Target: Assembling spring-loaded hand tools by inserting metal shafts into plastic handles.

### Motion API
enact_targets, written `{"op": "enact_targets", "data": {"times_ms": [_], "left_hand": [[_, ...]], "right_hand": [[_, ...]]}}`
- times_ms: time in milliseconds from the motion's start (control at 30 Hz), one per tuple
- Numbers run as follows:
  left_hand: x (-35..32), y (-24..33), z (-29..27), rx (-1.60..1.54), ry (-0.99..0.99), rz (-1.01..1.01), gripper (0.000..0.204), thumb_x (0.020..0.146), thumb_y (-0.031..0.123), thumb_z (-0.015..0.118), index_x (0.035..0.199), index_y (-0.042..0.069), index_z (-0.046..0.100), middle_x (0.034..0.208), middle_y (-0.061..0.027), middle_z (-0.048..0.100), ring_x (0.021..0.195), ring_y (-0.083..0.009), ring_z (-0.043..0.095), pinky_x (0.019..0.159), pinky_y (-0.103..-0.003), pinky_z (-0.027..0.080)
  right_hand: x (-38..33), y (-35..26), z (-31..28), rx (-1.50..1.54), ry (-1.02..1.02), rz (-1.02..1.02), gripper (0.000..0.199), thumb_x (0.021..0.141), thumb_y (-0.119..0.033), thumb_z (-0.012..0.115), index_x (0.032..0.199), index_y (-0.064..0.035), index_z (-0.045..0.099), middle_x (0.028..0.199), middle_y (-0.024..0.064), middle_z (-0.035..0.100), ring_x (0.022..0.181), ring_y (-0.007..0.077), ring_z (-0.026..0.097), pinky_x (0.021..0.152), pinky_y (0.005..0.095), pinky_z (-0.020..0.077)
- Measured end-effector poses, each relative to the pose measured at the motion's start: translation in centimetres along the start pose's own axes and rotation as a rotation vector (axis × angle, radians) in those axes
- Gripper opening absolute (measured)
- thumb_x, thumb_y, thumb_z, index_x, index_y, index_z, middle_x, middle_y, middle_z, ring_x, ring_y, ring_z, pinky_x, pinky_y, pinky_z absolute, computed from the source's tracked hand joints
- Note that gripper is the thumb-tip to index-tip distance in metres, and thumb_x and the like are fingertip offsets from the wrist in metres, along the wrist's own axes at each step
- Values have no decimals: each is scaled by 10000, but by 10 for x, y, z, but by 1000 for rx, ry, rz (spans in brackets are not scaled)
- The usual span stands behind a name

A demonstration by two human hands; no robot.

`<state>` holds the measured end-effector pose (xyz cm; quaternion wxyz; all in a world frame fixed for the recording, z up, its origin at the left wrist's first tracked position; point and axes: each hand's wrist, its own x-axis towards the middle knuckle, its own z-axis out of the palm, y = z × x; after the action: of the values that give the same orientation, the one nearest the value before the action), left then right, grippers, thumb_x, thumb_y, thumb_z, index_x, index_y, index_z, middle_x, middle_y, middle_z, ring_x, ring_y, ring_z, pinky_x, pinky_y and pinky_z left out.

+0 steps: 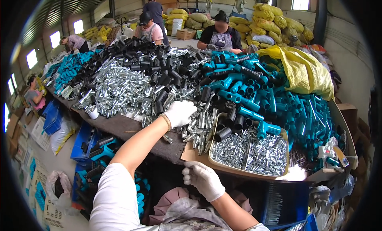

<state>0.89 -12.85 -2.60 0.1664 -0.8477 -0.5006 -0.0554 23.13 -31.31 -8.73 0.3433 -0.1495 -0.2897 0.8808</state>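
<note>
Silvery metal fittings (203, 121) are being heaped in view at the near edge of the counter (113, 125), left of the tray, and they are being partly covered by the white-gloved left hand (179, 113). That hand's grip is being hidden by its own fingers and the pile, so whether a piece is being held cannot be told. Nearer and to the right, the gloved right hand (203, 181) is being held just off the counter's near edge, fingers loosely curled; its palm is being turned from view, so its grip cannot be told either.

To the right, small metal pins (262, 153) are being contained by a cream tray (254, 174), its far left part being filled by black sleeves, and a teal piece (268, 129) is being supported at its far edge. Farther right, teal housings (278, 101) are being piled high, partly overhung by a yellow sack (308, 69). On the left, a white cup (92, 112) is being flanked by a bigger heap of silvery parts (123, 87). At the far side, a seat is being taken by a person in a patterned apron (223, 39).
</note>
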Motion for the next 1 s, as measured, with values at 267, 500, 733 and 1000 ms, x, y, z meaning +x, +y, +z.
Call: {"op": "enact_targets", "data": {"times_ms": [267, 500, 733, 1000], "left_hand": [[-31, 46, -70, -1297, 112, -164, 270, 821, 262, 718, 958, 32, 678, 872, -79, 713, 818, -170, 691, 762, -320, 548], [-2, 59, -65, -548, -23, -357, 361, 887, 361, 619, 1107, 86, 700, 1091, -150, 687, 1007, -336, 666, 906, -422, 517], [63, 61, -9, -330, 5, -593, 242, 901, 173, 529, 1098, 42, 578, 1006, -207, 704, 969, -375, 699, 825, -479, 564], [60, 52, -2, -691, 200, -678, 347, 815, 257, 660, 1131, 117, 682, 1036, -176, 715, 979, -339, 686, 855, -421, 534]], "right_hand": [[-16, -6, -9, 115, 73, -85, 616, 1003, -532, 476, 1400, -60, 474, 1152, 155, 629, 948, 236, 615, 822, 373, 528], [-26, -1, -5, 175, 66, -97, 469, 967, -483, 588, 1268, -126, 554, 816, 2, 498, 530, 80, 333, 475, 223, 256], [-48, -6, -4, 42, 117, -70, 472, 968, -413, 620, 1287, -85, 502, 815, 20, 480, 534, 77, 354, 481, 225, 279], [-65, 3, 3, -98, 142, -79, 567, 971, -462, 600, 1317, -29, 479, 780, 29, 482, 525, 75, 376, 477, 229, 299]]}}
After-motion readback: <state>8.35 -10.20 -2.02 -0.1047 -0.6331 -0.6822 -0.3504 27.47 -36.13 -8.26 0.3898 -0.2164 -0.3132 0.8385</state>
